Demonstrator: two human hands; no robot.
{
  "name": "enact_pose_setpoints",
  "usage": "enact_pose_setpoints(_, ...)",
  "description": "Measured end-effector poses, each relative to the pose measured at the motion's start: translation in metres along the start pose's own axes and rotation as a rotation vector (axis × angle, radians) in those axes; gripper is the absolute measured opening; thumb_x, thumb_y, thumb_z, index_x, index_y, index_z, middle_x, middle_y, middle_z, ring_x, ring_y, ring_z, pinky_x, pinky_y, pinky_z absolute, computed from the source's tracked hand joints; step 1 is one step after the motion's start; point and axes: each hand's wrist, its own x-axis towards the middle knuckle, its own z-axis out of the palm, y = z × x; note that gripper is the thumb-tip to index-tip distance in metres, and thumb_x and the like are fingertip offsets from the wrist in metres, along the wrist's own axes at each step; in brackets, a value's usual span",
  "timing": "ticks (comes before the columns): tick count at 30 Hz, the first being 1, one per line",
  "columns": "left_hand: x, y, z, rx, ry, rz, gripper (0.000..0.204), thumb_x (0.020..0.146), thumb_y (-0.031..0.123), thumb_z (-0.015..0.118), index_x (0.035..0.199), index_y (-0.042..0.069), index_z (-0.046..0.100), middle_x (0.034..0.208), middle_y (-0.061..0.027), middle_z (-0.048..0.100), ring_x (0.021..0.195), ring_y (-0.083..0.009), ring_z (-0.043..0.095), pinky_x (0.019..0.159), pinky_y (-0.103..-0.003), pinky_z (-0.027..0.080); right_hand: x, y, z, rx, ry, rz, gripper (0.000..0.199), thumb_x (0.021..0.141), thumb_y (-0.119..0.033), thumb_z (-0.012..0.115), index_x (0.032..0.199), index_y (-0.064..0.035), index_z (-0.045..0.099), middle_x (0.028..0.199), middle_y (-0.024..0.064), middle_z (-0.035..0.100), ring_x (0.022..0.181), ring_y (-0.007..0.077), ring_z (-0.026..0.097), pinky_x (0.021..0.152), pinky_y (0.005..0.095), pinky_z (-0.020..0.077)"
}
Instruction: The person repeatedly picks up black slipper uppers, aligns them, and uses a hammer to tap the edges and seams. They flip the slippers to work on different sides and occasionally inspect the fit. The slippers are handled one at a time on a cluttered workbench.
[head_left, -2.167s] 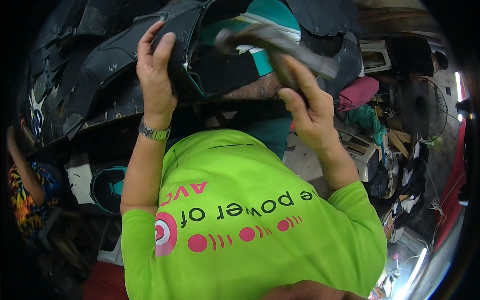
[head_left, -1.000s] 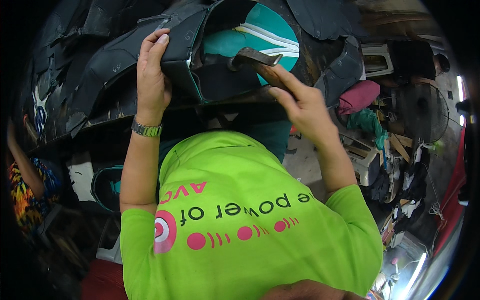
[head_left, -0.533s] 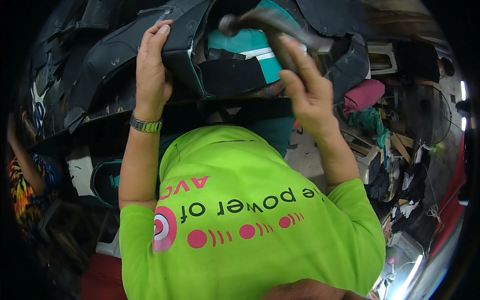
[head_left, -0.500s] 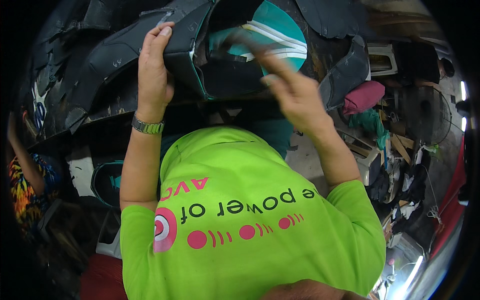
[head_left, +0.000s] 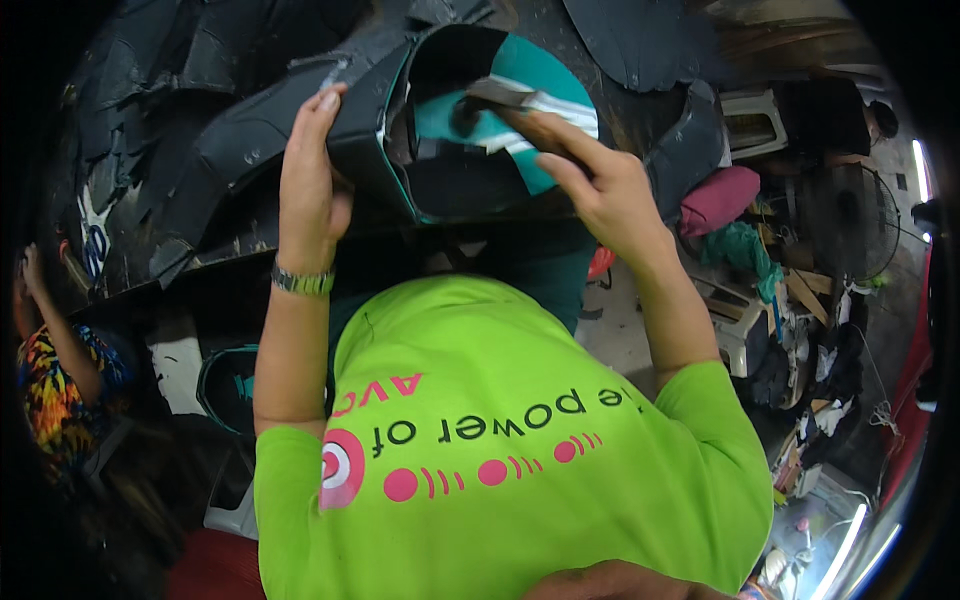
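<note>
Left hand (head_left: 308, 190): clamped on the black-and-teal cap (head_left: 440, 130) at its left wall.
Right hand (head_left: 590, 185): grip closed on a hammer (head_left: 500, 95), head inside the cap, leftward.

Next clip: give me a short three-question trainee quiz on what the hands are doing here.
1. True or false: the left hand grips the edge of the black-and-teal folded fabric piece.
2. The right hand holds: A) a hammer-like tool B) scissors C) nothing
3. What is on the left wrist?

Key: 1 true; 2 A; 3 a metal-band wristwatch.
</note>
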Motion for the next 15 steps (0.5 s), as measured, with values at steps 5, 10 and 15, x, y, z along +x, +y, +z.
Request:
enact_pose_setpoints(5,-0.022,0.011,-0.013,-0.136,-0.023,-0.114,0.029,0.105,0.022,0.052,0.126,0.004,0.059,0.115,-0.006,0.067,0.1,-0.0136,0.068,0.088,-0.028,0.057,-0.006,0.021,-0.019,0.303,0.389,0.06,0.041,0.095,-0.013,0.068,0.134,-0.0047,0.062,0.122,0.0106,0.07,0.112,0.013,0.063,0.096,0.0274,0.0482)
enact_pose_setpoints(10,-0.021,0.01,-0.025,-0.257,-0.115,-0.198,0.032,0.107,0.021,0.045,0.132,0.003,0.055,0.112,-0.0096,0.069,0.101,-0.0174,0.07,0.088,-0.033,0.059,-0.008,-0.018,-0.017,0.574,0.248,-0.191,0.045,0.097,-0.008,0.062,0.142,-0.0039,0.054,0.137,0.0098,0.062,0.113,0.0154,0.062,0.097,0.0292,0.0477)
enact_pose_setpoints(15,-0.018,0.006,-0.025,-0.188,-0.092,-0.208,0.035,0.109,0.021,0.041,0.136,0.002,0.051,0.113,-0.0113,0.069,0.101,-0.02,0.07,0.089,-0.036,0.059,0.025,-0.036,0.018,-0.146,-0.252,-0.056,0.045,0.097,-0.028,0.061,0.141,-0.0252,0.053,0.113,0.0168,0.069,0.102,0.039,0.065,0.089,0.042,0.0519)
